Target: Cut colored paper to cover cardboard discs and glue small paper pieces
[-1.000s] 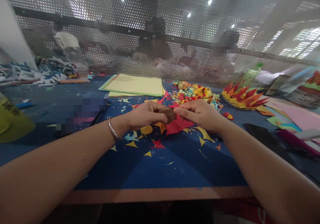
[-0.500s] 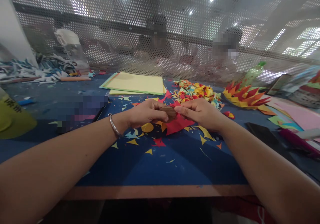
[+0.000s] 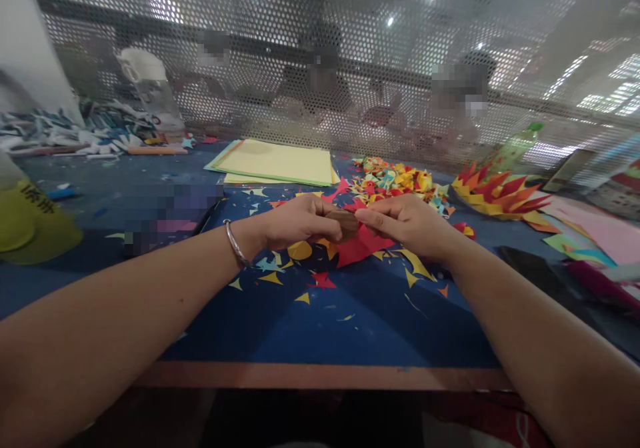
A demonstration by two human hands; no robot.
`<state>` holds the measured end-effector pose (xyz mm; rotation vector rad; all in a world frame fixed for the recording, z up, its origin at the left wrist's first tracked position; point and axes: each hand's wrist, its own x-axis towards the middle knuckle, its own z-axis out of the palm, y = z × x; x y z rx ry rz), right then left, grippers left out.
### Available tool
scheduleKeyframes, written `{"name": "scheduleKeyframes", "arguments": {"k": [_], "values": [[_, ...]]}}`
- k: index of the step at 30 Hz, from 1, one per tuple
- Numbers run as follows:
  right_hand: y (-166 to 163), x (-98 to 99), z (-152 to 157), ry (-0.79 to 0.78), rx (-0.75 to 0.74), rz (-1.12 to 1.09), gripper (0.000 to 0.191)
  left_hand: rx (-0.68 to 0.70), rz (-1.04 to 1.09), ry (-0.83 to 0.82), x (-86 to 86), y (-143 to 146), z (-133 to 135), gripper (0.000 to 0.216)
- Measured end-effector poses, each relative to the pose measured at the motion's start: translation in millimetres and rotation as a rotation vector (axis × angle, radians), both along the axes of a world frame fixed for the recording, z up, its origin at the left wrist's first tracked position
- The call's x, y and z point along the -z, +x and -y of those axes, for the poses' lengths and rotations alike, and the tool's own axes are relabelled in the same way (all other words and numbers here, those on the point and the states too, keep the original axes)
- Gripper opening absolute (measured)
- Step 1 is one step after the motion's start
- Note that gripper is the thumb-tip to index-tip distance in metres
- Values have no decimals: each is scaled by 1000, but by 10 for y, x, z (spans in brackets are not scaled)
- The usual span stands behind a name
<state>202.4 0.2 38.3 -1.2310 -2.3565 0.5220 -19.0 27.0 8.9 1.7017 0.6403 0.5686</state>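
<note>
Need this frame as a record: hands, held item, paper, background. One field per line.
left hand: gripping a brown wood-grained piece; silver bracelet on wrist
right hand: thumb and fingers together at the brown piece's right end; exact grip hidden
beneath hands: red paper
near side: loose scraps on a blue surface
behind hands: pale-yellow-topped paper stack; to its right, a multicolored paper heap
far right: flame-colored pointed paper piece
backdrop: perforated panel; people visible through it
</note>
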Motion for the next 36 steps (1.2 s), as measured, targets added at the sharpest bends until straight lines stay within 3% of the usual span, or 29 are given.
{"name": "scheduleKeyframes", "arguments": {"k": [4,7,10,13,17,21,24,27,30,33,36], "values": [[18,29,-29,-3,45,-83,60,10,-88,-8,-21,-4,26,7],[53,68,-80,-47,107,-236,58,122,-195,24,-37,-14,49,10],[81,93,-120,-32,170,-337,58,198,-298,157,-45,-27,67,19],[98,102,-140,35,231,-359,56,185,-382,328,-41,-35,83,27],[119,102,-153,133,268,-281,57,106,-437,556,-40,-35,80,32],[126,80,-152,175,276,-195,59,-125,-454,776,-50,-60,27,22],[129,73,-156,193,298,-64,58,-232,-464,781,-43,-108,-39,40],[141,90,-175,225,326,82,55,-194,-551,743,-18,-146,-101,55],[157,103,-197,202,349,178,51,-180,-672,785,4,-142,-133,34],[161,100,-208,170,364,245,47,-256,-703,858,14,-121,-146,18],[151,89,-200,179,364,266,48,-396,-593,747,46,-120,-184,15]]}}
